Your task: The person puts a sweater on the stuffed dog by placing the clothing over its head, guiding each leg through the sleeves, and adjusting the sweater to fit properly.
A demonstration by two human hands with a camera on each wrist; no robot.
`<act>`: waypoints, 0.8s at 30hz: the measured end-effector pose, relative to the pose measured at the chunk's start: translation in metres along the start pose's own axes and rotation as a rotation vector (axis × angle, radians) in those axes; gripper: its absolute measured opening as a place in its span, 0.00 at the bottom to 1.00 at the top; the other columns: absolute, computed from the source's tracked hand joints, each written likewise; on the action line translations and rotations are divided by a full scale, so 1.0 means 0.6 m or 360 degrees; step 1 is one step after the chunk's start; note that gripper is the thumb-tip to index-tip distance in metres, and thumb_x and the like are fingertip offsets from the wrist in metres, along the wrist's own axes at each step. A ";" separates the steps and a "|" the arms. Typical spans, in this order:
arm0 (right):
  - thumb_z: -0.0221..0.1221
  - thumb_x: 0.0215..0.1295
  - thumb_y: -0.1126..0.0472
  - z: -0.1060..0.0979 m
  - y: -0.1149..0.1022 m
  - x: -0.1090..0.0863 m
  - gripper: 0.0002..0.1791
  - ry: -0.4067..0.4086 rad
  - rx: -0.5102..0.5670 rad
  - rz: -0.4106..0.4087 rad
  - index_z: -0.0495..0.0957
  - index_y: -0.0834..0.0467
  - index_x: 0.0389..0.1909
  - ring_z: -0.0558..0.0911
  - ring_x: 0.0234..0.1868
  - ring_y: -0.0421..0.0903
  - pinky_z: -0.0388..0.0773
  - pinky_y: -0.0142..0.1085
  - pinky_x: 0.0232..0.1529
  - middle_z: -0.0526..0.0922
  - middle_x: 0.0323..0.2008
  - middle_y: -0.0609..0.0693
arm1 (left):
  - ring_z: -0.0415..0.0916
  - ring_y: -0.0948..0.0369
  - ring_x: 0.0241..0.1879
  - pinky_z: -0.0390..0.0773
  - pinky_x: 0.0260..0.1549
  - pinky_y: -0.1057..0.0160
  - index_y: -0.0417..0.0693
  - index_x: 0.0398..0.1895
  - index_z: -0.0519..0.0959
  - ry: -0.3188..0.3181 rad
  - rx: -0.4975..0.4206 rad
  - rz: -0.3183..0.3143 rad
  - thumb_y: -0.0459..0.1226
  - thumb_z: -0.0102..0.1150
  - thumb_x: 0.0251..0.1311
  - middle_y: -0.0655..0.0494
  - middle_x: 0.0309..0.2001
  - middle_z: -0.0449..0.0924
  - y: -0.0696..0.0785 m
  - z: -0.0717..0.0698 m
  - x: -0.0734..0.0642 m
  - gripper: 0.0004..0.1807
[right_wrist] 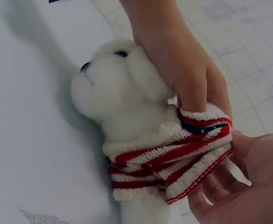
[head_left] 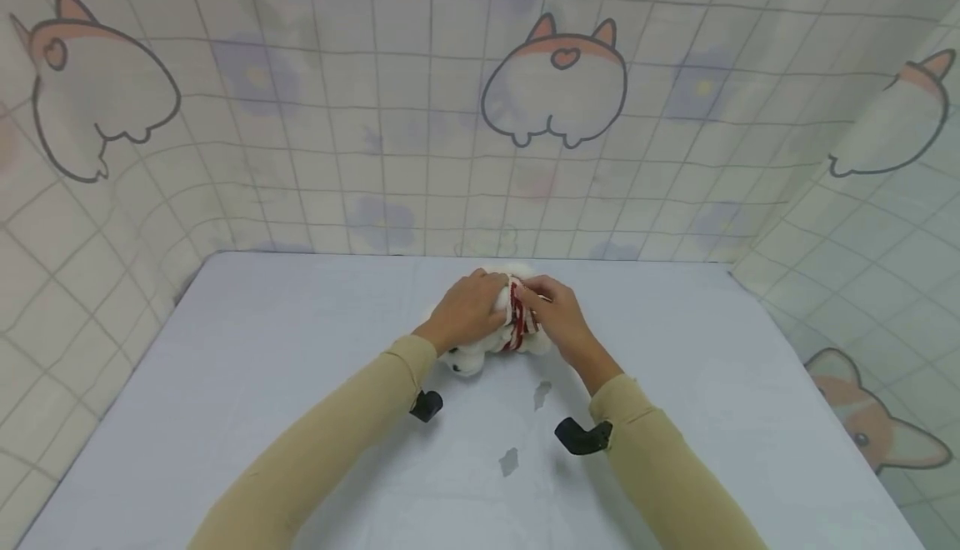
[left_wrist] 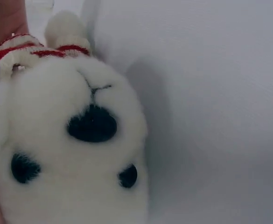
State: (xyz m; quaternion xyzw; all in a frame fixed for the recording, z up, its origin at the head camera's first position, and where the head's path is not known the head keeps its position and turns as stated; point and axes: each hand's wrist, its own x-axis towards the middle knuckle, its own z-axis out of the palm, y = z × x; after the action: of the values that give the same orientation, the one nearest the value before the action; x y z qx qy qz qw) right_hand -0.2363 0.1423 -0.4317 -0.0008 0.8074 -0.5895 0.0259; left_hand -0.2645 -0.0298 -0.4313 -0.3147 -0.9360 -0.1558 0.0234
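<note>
A white plush dog (left_wrist: 75,144) with black eyes and nose lies on the table in a knitted sweater (right_wrist: 141,163) striped red, cream and navy. My left hand (head_left: 470,307) comes over the dog's head and grips its upper side. In the right wrist view the left fingers (right_wrist: 192,91) reach down to the sweater's upper edge beside a bit of white fur; their tips are partly hidden. From the other side my right hand (head_left: 557,312) pinches the sweater, its thumb on the striped knit and the other fingers underneath.
A pale sheet covers the table (head_left: 300,325), with two grey patches (head_left: 509,462) near the front. Behind and at the sides hangs a checked curtain (head_left: 405,117) with corgi drawings. Black mounts (head_left: 583,437) stick out from both sleeves.
</note>
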 end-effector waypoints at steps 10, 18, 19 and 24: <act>0.45 0.75 0.60 -0.003 0.000 0.001 0.09 0.0193 -0.0366 -0.0048 0.68 0.62 0.45 0.81 0.53 0.55 0.81 0.42 0.49 0.77 0.52 0.60 | 0.75 0.57 0.46 0.77 0.45 0.55 0.50 0.61 0.69 0.0173 -0.0196 -0.0006 0.38 0.53 0.64 0.52 0.49 0.79 -0.013 0.006 -0.019 0.22; 0.42 0.76 0.61 -0.022 0.010 -0.002 0.10 0.0134 -0.0347 0.0002 0.66 0.65 0.47 0.83 0.42 0.54 0.84 0.37 0.40 0.76 0.51 0.64 | 0.76 0.57 0.39 0.77 0.39 0.57 0.50 0.49 0.70 0.0371 -0.0490 0.0020 0.35 0.56 0.58 0.54 0.45 0.78 -0.026 0.010 -0.026 0.15; 0.42 0.76 0.61 -0.024 0.012 -0.002 0.10 0.0138 -0.0349 0.0028 0.66 0.65 0.47 0.83 0.41 0.54 0.84 0.36 0.40 0.76 0.51 0.64 | 0.74 0.57 0.38 0.77 0.37 0.58 0.51 0.47 0.70 0.0377 -0.0570 -0.0007 0.35 0.57 0.58 0.55 0.44 0.76 -0.028 0.010 -0.025 0.14; 0.45 0.76 0.60 -0.027 0.031 -0.002 0.11 0.0100 -0.0321 0.0189 0.68 0.64 0.47 0.83 0.40 0.50 0.82 0.34 0.38 0.76 0.55 0.63 | 0.78 0.61 0.45 0.80 0.44 0.61 0.56 0.48 0.70 0.0365 -0.0913 -0.0152 0.42 0.60 0.63 0.57 0.47 0.77 -0.036 0.009 -0.025 0.14</act>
State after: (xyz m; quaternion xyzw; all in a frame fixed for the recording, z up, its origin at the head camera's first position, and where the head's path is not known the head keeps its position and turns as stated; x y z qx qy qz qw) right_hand -0.2353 0.1634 -0.4444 0.0629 0.8617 -0.5023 0.0351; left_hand -0.2652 -0.0534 -0.4447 -0.2446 -0.8588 -0.4491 0.0318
